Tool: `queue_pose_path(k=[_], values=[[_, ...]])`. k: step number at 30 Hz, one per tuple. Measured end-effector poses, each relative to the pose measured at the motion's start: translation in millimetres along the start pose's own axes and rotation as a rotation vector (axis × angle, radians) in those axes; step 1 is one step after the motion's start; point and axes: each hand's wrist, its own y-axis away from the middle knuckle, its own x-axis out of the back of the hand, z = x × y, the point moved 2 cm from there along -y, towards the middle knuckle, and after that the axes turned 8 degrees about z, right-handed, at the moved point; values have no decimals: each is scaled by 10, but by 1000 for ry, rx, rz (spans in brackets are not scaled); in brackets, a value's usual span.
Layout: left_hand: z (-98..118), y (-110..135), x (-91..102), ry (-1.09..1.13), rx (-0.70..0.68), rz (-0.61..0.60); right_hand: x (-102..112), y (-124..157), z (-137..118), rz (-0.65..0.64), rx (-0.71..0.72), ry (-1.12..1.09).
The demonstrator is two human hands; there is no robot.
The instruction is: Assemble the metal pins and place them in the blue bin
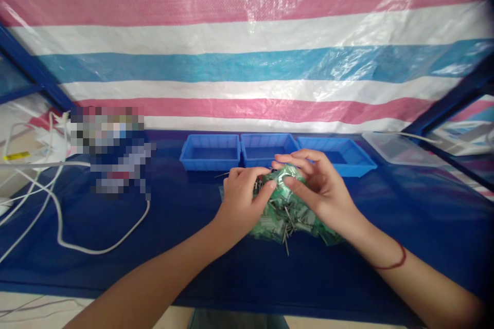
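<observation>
Between my two hands is a small clear-green plastic packet (284, 183), pinched by thumbs and fingers above the table. My left hand (243, 193) grips its left side, the thumb pressed near the packet's edge. On the other side my right hand (322, 185) has its thumb on the packet's front, with the fingers curled behind. Right below lies a pile of similar green packets (270, 226) mixed with thin metal pins (286, 244) that look like nails or screws. What the held packet contains is too blurred to make out.
Three blue plastic bins (210, 151) stand in a row behind the pile. A clear lid or tray (401, 149) lies at the back right. White cables (92, 252) loop over the blue table (173, 267) at left, near a blurred-out patch. Striped sheeting (231, 67) hangs behind.
</observation>
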Motion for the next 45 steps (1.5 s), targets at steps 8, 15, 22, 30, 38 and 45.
queue_pose_path(k=[8,15,22,30,38,45], values=[[-155,-152,62,339,189,-27,117,-89,75,2,-95,225],[-191,-195,104,414,201,-42,135,-114,-7,-71,-76,272],[-130,-228,243,236,147,19,197,-101,3,-5,56,415],[-158,-228,209,524,306,10,128,-70,-27,124,-39,152],[-202,-190,110,583,202,55,139,-67,3,146,-77,144],[-489,-515,559,382,128,448,95,2,-36,38,200,454]])
